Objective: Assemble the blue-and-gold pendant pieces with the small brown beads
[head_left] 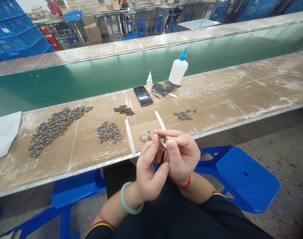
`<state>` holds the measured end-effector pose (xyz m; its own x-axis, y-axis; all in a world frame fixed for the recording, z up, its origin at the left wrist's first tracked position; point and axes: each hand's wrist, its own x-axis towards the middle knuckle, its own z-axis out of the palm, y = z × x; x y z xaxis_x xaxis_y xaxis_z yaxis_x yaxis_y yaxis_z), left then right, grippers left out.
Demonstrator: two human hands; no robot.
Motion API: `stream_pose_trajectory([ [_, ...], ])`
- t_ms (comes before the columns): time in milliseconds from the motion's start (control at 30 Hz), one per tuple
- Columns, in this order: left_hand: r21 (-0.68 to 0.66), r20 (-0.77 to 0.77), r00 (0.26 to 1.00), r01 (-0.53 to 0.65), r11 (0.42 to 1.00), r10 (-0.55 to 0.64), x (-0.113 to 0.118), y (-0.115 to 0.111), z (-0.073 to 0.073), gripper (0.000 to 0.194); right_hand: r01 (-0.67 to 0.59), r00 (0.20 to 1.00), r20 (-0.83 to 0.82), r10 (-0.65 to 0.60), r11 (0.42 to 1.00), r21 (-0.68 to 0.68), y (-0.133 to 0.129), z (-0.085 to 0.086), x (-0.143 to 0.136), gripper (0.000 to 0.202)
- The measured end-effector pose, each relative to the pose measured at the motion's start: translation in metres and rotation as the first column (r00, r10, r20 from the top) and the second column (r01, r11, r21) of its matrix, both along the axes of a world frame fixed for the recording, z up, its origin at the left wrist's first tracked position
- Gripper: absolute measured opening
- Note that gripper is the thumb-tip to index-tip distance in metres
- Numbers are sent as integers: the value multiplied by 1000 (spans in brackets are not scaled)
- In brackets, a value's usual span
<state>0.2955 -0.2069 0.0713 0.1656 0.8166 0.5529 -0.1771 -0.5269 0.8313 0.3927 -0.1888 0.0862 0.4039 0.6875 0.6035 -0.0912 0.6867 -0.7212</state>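
Observation:
My right hand (182,154) pinches a small gold and blue piece (163,140) between thumb and fingers. Beside it, my left hand (151,169) is curled with its fingertips close to the piece; whether they grip anything is hidden. Just beyond my hands, a small round clear dish (144,136) sits on the cardboard between two white strips. A pile of blue and gold pieces (108,132) lies left of the strips, and a smaller group (183,115) lies on the right. Small brown bits (124,110) form a heap farther back.
A phone (143,96), small bottle (149,81), camouflage cloth (165,88) and large white bottle (178,69) stand or lie at the table's back. A large pile (57,127) and white sheet (4,134) are left. A blue stool (248,179) is at right.

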Motion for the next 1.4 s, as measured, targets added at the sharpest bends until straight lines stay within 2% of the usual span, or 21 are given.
stream_pose_trajectory([
  [200,-69,-15,999,30,997,-31,-2,-3,-7,69,-16,1000,-12,15,999,-37,-1,2,-1,7],
  [400,-108,-1,997,76,991,-76,-4,-4,-11,66,9,1000,5,-9,1000,-17,0,8,-1,8],
  [567,-117,33,994,108,987,-105,-5,-2,-10,62,4,1000,-5,-4,1000,-14,1,4,0,7],
  [700,-153,70,990,132,979,-123,-6,-3,-16,63,17,1000,23,-16,999,-30,1,3,1,6],
  [900,-202,153,969,222,954,-193,-7,-4,-26,63,46,994,96,-45,999,-7,1,9,3,11],
  [1100,-208,193,944,307,929,-269,-5,-1,-23,64,39,995,96,-39,999,12,1,10,5,10],
  [1267,-272,144,946,320,908,-290,-6,-3,-28,70,28,996,87,-30,999,15,0,7,6,10],
  [1400,-239,92,945,328,914,-315,-5,-2,-32,75,32,996,85,-33,999,19,1,7,7,10],
])
